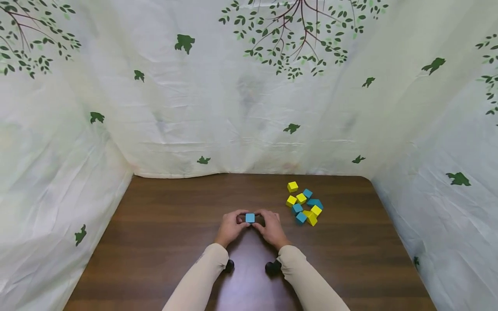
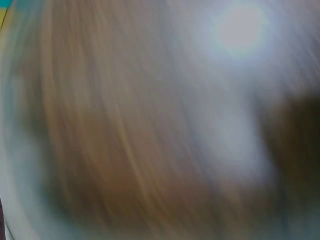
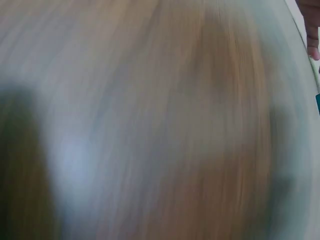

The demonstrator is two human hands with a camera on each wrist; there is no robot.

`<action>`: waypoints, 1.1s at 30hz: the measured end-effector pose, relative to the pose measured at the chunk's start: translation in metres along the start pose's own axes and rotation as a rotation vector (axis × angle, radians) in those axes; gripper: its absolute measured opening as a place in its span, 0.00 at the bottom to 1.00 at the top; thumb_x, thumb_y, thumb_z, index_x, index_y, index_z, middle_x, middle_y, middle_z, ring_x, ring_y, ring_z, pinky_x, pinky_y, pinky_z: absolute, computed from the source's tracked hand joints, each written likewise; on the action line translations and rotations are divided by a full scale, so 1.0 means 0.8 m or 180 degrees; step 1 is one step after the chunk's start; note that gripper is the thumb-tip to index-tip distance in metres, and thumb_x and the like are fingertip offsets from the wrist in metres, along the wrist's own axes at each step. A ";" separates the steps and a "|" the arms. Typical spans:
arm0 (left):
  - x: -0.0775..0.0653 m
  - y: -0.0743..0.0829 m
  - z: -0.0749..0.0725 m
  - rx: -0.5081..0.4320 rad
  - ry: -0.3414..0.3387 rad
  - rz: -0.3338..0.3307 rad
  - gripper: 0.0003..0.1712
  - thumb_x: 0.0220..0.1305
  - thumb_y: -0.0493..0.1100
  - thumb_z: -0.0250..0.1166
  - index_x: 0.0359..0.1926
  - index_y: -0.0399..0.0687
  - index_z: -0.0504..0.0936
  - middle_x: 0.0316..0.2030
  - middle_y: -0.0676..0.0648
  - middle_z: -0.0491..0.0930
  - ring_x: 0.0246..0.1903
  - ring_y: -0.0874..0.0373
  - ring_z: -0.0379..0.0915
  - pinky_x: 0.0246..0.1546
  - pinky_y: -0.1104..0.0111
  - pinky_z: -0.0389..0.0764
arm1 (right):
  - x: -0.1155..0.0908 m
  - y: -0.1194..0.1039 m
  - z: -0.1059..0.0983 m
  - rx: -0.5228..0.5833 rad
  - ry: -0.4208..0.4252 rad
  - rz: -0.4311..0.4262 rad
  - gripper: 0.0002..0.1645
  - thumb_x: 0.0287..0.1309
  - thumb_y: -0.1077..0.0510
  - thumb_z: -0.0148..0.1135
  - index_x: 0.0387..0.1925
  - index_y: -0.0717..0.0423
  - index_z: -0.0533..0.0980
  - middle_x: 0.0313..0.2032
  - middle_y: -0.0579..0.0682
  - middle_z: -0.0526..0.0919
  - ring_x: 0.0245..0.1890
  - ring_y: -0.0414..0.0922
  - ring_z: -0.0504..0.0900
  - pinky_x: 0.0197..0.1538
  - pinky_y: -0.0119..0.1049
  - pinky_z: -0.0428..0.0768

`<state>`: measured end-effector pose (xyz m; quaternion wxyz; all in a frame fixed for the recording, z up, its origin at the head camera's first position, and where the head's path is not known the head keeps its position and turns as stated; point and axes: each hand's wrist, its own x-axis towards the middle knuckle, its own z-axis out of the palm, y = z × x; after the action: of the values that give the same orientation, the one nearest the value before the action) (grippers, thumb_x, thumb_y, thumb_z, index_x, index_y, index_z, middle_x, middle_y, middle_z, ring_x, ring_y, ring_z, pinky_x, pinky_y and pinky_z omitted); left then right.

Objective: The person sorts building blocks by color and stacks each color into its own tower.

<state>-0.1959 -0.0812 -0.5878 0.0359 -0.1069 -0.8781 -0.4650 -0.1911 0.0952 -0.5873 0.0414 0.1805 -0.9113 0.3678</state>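
A blue cube [image 1: 250, 218] is between my two hands over the near middle of the brown table. From the left, my left hand [image 1: 230, 227] curves in, its thumb and forefinger at the cube's side. My right hand [image 1: 273, 229] mirrors it, pinching from the right. What lies directly beneath the cube is hidden from above. In the left wrist view, a sliver of blue block [image 2: 4, 3] shows over a yellow one [image 2: 2, 16] at the top left corner. Fingers [image 3: 311, 30] and a teal-blue edge of a block [image 3: 318, 102] appear at the right wrist view's margin.
To the right of my hands lies a loose group of yellow cubes [image 1: 292, 186] and blue cubes [image 1: 301, 218], with several blocks touching. A darker blue block [image 1: 315, 203] is among them. White cloth [image 1: 249, 147] with leaf prints borders the wooden table [image 1: 175, 203] at back and sides.
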 end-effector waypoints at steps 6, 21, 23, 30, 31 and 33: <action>-0.020 -0.023 -0.040 -0.0083 0.0277 -0.0314 0.20 0.46 0.31 0.75 0.44 0.40 0.85 0.20 0.51 0.76 0.23 0.62 0.69 0.26 0.70 0.70 | 0.019 -0.031 0.038 0.0120 -0.0107 -0.0142 0.18 0.56 0.57 0.69 0.47 0.56 0.77 0.45 0.51 0.83 0.49 0.51 0.77 0.54 0.49 0.64; -0.051 -0.068 -0.094 -0.0279 0.0491 -0.0874 0.20 0.49 0.30 0.73 0.46 0.39 0.85 0.24 0.48 0.76 0.26 0.59 0.70 0.26 0.74 0.71 | 0.036 -0.085 0.107 0.0171 -0.0215 0.0070 0.17 0.55 0.55 0.69 0.47 0.53 0.78 0.45 0.48 0.83 0.48 0.47 0.77 0.53 0.45 0.66; -0.054 -0.072 -0.098 -0.0288 0.0508 -0.0898 0.20 0.50 0.30 0.73 0.47 0.37 0.84 0.25 0.47 0.77 0.26 0.59 0.70 0.26 0.74 0.71 | 0.036 -0.090 0.112 0.0201 -0.0173 0.0103 0.17 0.55 0.55 0.70 0.47 0.52 0.79 0.44 0.47 0.83 0.46 0.47 0.76 0.52 0.44 0.66; -0.060 -0.079 -0.099 -0.0302 0.0498 -0.0937 0.19 0.52 0.31 0.72 0.48 0.36 0.83 0.29 0.46 0.79 0.30 0.58 0.72 0.32 0.73 0.73 | 0.031 -0.091 0.117 0.0651 -0.0135 0.0333 0.18 0.54 0.54 0.70 0.47 0.53 0.79 0.42 0.48 0.83 0.43 0.46 0.75 0.52 0.44 0.69; -0.061 -0.079 -0.099 -0.0302 0.0494 -0.0934 0.19 0.52 0.31 0.72 0.48 0.36 0.83 0.29 0.46 0.79 0.30 0.57 0.72 0.33 0.72 0.73 | 0.031 -0.089 0.118 0.0725 -0.0134 0.0350 0.18 0.54 0.55 0.70 0.47 0.54 0.80 0.42 0.48 0.83 0.43 0.46 0.75 0.51 0.44 0.69; -0.061 -0.080 -0.098 -0.0300 0.0498 -0.0933 0.19 0.53 0.31 0.72 0.48 0.36 0.83 0.29 0.46 0.79 0.31 0.57 0.72 0.33 0.72 0.73 | 0.031 -0.085 0.120 0.0815 -0.0133 0.0345 0.18 0.54 0.55 0.71 0.47 0.54 0.80 0.42 0.48 0.82 0.42 0.45 0.75 0.50 0.42 0.71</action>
<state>-0.1651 -0.1885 -0.6030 0.0309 0.0573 -0.8560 -0.5128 -0.1841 -0.0234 -0.6071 -0.0208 0.1425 -0.8659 0.4789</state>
